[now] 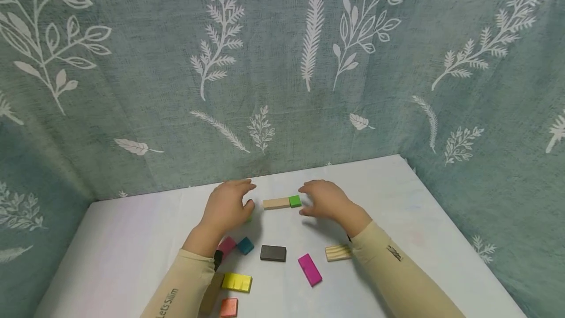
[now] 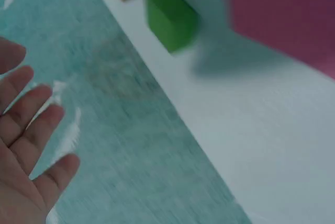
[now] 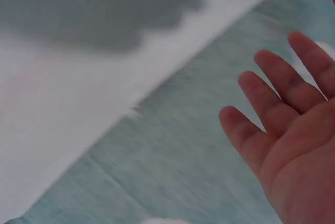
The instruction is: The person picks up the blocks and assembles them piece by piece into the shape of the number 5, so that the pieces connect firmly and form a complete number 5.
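Near the table's back edge, a plain wooden block (image 1: 276, 203) lies end to end with a green block (image 1: 295, 201). My left hand (image 1: 227, 205) is to the left of this pair, fingers spread and holding nothing. Partly hidden beside its thumb is another green block (image 1: 249, 219). On the other side, my right hand (image 1: 326, 201) curves loosely around air, fingertips close to the green end. The left wrist view has relaxed fingers (image 2: 39, 130) away from a green block (image 2: 170, 20). In the right wrist view, the palm (image 3: 303, 177) holds nothing.
Closer in lie a blue block (image 1: 245, 246), a black block (image 1: 273, 253), a magenta block (image 1: 310, 270), a striped wooden block (image 1: 338, 252), a yellow block (image 1: 237, 282) and an orange block (image 1: 229, 307). A dark pink block (image 1: 227, 246) is beside my left wrist. Patterned curtain (image 1: 282, 126) borders the white table (image 1: 397, 269).
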Motion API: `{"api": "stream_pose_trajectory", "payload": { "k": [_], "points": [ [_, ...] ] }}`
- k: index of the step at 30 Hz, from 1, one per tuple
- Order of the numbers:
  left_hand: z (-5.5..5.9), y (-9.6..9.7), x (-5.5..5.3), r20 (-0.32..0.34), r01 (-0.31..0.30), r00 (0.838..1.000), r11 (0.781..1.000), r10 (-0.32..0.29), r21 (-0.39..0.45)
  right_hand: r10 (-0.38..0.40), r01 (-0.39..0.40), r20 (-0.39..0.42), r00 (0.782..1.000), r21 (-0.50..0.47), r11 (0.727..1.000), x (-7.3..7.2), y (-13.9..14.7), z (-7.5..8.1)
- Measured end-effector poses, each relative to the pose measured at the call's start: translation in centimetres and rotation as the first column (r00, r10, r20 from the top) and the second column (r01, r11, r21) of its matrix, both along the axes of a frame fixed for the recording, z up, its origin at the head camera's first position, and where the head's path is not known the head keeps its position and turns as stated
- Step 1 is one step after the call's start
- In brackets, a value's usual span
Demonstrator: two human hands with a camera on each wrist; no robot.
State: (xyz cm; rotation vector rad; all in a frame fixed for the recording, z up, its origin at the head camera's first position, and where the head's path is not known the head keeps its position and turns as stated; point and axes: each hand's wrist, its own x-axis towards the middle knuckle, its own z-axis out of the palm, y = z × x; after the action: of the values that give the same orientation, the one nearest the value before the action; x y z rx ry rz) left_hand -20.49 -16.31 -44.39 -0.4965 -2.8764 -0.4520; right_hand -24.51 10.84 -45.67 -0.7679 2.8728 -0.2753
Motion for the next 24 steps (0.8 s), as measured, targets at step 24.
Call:
{"api": "stream_pose_trajectory", "payload": {
  "k": [24],
  "points": [
    [-1.0,-2.1,4.5,0.18,-0.16,0.966,0.976,0.186,-0.15,-0.141,0.153,0.345,0.928,-0.006,0.988,15.4,6.7,2.6]
  ]
}}
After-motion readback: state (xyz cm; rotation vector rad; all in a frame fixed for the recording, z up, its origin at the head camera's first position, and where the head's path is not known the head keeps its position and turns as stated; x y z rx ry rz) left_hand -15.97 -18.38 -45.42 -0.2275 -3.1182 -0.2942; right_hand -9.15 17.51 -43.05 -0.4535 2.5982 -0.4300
